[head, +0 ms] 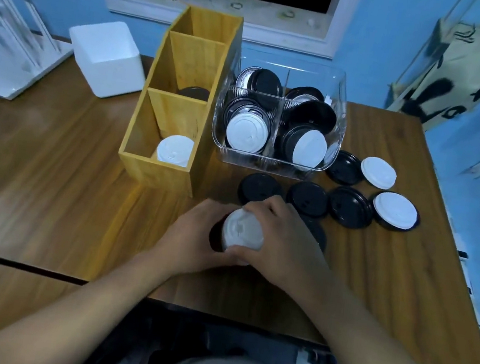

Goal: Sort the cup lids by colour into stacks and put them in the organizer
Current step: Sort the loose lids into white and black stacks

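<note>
A white cup lid sits between both my hands near the table's front, with something black showing under its left side. My left hand cups it from the left and my right hand from the right and above. The wooden organizer stands upright to the left with three compartments: a white lid stack in the nearest, a black lid in the middle one. A clear bin behind holds mixed black and white lids. Several black lids and two white lids lie loose on the table.
A white foam box stands left of the organizer, and a white rack at the far left. The wooden table ends at the right near a hanging printed bag. A window sill runs along the back wall.
</note>
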